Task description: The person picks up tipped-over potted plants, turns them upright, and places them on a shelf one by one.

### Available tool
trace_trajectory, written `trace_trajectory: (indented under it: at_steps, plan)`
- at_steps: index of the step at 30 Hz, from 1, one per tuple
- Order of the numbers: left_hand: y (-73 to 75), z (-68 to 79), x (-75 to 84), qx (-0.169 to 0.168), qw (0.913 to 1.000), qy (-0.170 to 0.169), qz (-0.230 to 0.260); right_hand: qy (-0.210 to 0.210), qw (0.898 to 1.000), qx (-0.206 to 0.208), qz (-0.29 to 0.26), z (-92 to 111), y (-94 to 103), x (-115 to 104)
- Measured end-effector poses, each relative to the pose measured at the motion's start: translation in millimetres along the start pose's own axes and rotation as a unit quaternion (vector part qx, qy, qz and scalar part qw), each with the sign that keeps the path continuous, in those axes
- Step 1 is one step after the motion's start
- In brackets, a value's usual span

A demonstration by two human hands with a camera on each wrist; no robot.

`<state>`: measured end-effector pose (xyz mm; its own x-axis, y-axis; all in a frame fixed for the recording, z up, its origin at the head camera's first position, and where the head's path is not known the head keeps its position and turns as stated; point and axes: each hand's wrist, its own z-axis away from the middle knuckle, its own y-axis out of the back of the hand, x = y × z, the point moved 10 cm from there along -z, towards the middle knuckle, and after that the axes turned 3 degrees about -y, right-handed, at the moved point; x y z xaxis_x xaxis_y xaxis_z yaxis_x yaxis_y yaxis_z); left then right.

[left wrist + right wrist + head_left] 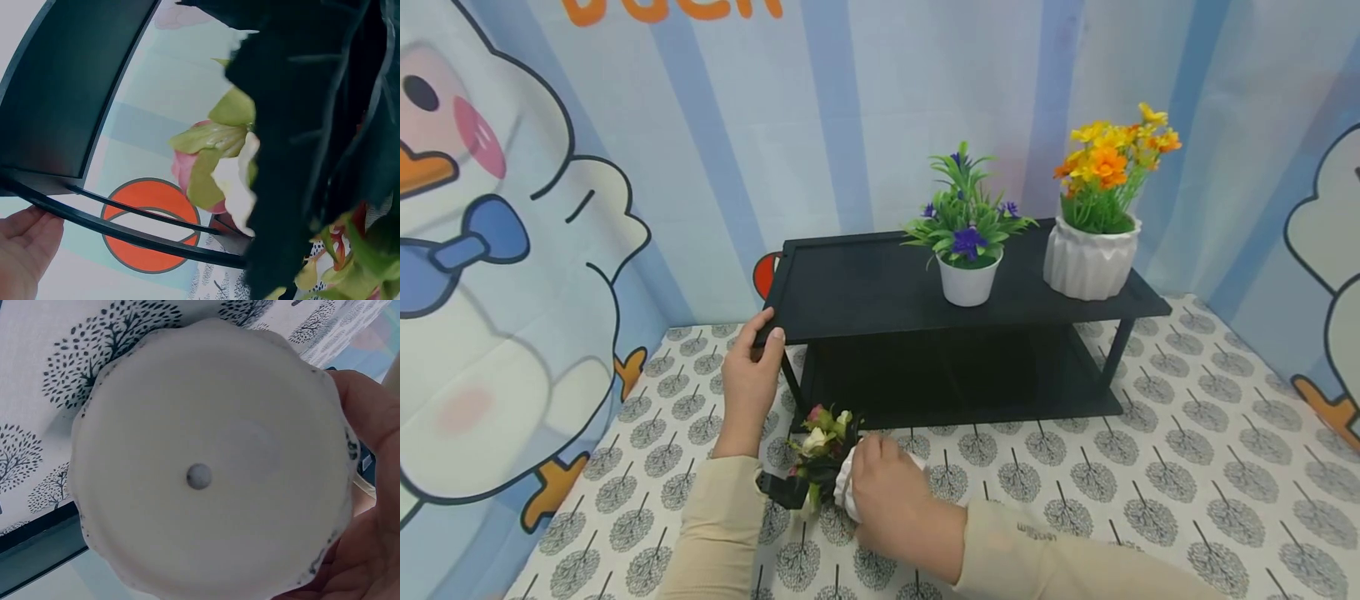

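while the left hand (pixel 752 383) pinches the front-left corner of the black two-tier rectangular shelf (pixel 865 287), the right hand (pixel 891 496), curled round the sideways ridged white pot (pixel 212 412) of pink-and-white flowers (pixel 817 441) before that shelf, should right it slowly.

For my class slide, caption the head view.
Left hand grips the shelf; right hand holds a tipped potted plant.
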<state>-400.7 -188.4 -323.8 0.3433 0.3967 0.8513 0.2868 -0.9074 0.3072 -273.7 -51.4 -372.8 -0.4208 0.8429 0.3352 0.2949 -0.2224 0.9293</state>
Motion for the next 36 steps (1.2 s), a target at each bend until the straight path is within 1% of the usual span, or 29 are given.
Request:
trace_trajectory:
  at_steps: [4, 8, 15, 19, 21, 23, 27, 30, 36]
  plan:
    - [-0.4, -0.2, -0.3, 0.0, 1.0, 0.0, 0.005, 0.001, 1.0, 0.009, 0.013, -1.0, -2.1, 0.4]
    - [-0.5, -0.9, 0.1, 0.001, 1.0, 0.001, 0.003, -0.006, 1.0, 0.013, 0.018, -2.7, -4.6, 2.0]
    - [-0.7, -1.3, 0.1, -0.002, 1.0, 0.007, 0.0, -0.006, 0.999, -0.001, 0.032, -4.4, -11.1, 4.1]
    - [-0.1, -0.5, -0.3, 0.0, 1.0, 0.006, 0.001, -0.017, 1.0, -0.008, -0.006, -5.0, -14.4, 7.5]
    - [0.0, 0.5, -1.4, -0.001, 1.0, 0.007, 0.0, -0.023, 0.999, -0.012, -0.035, -5.0, -16.8, 10.3]
    - [0.0, 0.3, -1.4, -0.002, 1.0, 0.007, -0.003, -0.024, 0.998, -0.007, -0.056, -5.6, -17.4, 13.5]
    - [-0.2, 0.9, -2.7, -0.004, 0.9999, 0.011, -0.007, -0.029, 0.993, 0.018, -0.109, -4.4, -17.8, 20.8]
    - [-0.1, 0.8, -2.3, -0.003, 0.9999, 0.008, -0.008, -0.031, 0.987, 0.046, -0.154, -2.3, -16.9, 26.2]
    - [0.4, 0.2, -0.8, 0.0, 0.9999, 0.006, -0.009, -0.021, 0.977, 0.085, -0.193, 3.0, -13.6, 32.2]
